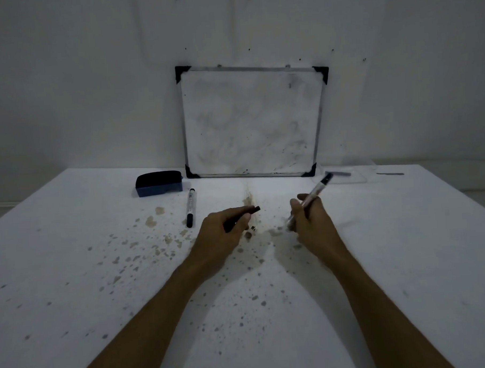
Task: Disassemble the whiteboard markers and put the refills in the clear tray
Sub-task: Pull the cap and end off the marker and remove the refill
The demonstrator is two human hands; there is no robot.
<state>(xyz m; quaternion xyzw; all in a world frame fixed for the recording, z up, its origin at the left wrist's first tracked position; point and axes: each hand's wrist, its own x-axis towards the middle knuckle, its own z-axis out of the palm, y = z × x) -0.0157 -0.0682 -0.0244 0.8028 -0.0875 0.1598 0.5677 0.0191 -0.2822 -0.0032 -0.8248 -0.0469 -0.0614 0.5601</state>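
Black refill [241, 217] sits clenched in the left hand [224, 230] at frame centre; the right hand [306, 217] grips the emptied marker barrel [314, 194], tip up; a small loose piece [253, 228] lies between them. Extraction looks done; next, carry the refill to the faint clear tray [355, 176], upper right; a second marker [191, 207] waits, centre left.

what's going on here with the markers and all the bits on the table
A person is taking a whiteboard marker apart over a stained white table. The left hand holds a dark, slim piece, probably the refill, and the right hand grips the clear marker barrel. A small loose part lies between the hands. Another marker lies whole near a blue eraser. The clear tray sits beside the whiteboard.
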